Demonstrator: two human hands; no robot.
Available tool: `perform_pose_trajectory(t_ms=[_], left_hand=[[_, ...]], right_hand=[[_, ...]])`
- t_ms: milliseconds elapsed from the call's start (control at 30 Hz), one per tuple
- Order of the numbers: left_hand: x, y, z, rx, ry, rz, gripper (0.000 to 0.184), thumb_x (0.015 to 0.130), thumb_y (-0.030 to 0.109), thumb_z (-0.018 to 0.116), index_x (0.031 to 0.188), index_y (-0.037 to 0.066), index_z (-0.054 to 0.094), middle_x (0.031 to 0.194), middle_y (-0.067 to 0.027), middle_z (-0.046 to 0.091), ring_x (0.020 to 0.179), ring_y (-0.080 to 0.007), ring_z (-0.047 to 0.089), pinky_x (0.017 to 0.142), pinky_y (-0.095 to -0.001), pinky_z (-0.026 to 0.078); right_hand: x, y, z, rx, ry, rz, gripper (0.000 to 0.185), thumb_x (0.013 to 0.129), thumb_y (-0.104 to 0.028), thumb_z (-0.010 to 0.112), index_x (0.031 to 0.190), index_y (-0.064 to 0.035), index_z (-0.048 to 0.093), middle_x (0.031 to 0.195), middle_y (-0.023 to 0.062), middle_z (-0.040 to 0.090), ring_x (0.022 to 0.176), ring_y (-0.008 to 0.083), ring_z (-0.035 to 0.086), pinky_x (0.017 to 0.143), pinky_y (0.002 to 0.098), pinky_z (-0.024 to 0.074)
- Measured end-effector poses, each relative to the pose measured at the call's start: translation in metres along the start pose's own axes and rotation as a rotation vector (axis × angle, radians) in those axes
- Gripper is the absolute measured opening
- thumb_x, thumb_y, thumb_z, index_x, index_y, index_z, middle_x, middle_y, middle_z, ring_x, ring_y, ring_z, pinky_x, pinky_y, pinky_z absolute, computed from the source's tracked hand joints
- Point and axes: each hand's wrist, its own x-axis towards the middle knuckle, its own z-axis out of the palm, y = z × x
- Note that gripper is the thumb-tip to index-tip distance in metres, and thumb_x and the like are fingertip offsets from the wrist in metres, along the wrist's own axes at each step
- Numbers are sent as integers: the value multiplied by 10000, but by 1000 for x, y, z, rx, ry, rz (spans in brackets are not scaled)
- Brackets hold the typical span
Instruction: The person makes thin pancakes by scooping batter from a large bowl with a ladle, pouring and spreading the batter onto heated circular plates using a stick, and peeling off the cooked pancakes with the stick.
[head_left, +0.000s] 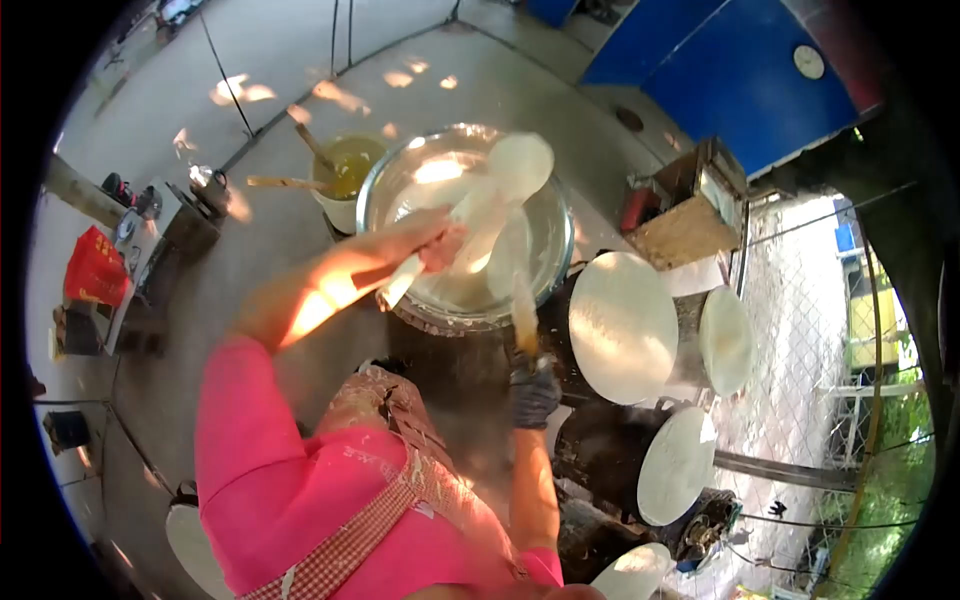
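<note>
Just beside basin [546, 210], bucket [340, 213], pale disc [623, 328]

You can pass between the basin [551, 228] and the wooden box [690, 237]; the bucket [337, 213] (sticks [285, 183] jutting out) obstructs leftward, the large pale disc [623, 330] beside your gloved right hand [535, 394].

Single head-worn wide view, facing forward and down, close over pink shirt [290, 480], basin [552, 235] ahead

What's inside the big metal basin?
A pale mixture shows inside the basin. The left hand and the round-ended tool it grips cover part of it; the basin's bottom is hidden beneath the mixture.
</note>
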Motion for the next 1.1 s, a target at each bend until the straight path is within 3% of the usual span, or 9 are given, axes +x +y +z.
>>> perform_pose_trajectory(t_ms=[233,400,500,567,633,733,867,1033,1100], left_hand=[[-95,119,130,570,100,303,280,853,172,409,1126,221,364,531,51,284,346,-28,229,272,-181,159],[-88,117,103,713,170,376,392,853,159,396,1218,253,287,508,46,289,338,-37,243,279,-194,183],[-49,68,38,326,45,-143,355,844,119,420,1169,179,292,495,21,273,362,-55,262,291,-191,169],[-16,46,0,-232,-34,-606,159,832,112,410,684,103,352,487,25,244,361,-46,231,290,-188,151],[-15,14,24,-51,145,-504,245,827,118,418,609,114,307,482,35,223,357,-50,200,293,-184,149],[-14,6,71,210,-248,-677,262,860,216,418,639,109,328,481,45,251,354,-52,261,298,-182,196],[-4,-89,155,309,-616,-629,235,882,266,362,689,133,372,477,21,285,320,-79,272,253,-197,207],[-7,-262,240,-195,-325,-1481,245,869,187,345,658,71,387,479,-13,304,383,-92,304,355,-221,279],[1,-359,248,-156,-252,-1801,190,854,143,350,696,42,378,473,-15,322,383,-98,325,357,-230,323]], right_hand=[[133,14,-151,749,267,217,266,736,-280,591,909,-80,608,742,121,615,595,272,574,560,337,447],[107,0,-72,1368,259,243,141,773,-177,585,826,-47,604,617,-9,557,495,77,442,489,208,379],[27,-5,-13,1407,-138,481,102,779,-129,568,807,-38,604,627,-26,547,506,57,431,492,191,373],[-35,4,22,1262,-248,539,91,773,-117,570,796,-37,606,629,-28,545,513,54,438,485,193,370],[-106,26,31,1109,-203,468,84,766,-121,579,786,-46,611,628,-37,538,517,44,440,463,194,359],[-129,34,-88,1630,122,852,97,756,-159,594,764,-66,616,618,-49,529,519,30,439,440,190,338],[-190,64,-158,1349,122,1153,206,748,-265,631,824,-74,629,703,-25,556,646,69,478,549,208,378],[-368,71,-165,1073,278,1281,296,760,-346,552,805,-54,573,613,112,523,558,210,479,573,333,412],[-437,52,-222,465,48,1341,271,763,-274,551,834,-13,548,631,64,542,575,182,510,566,310,416]])
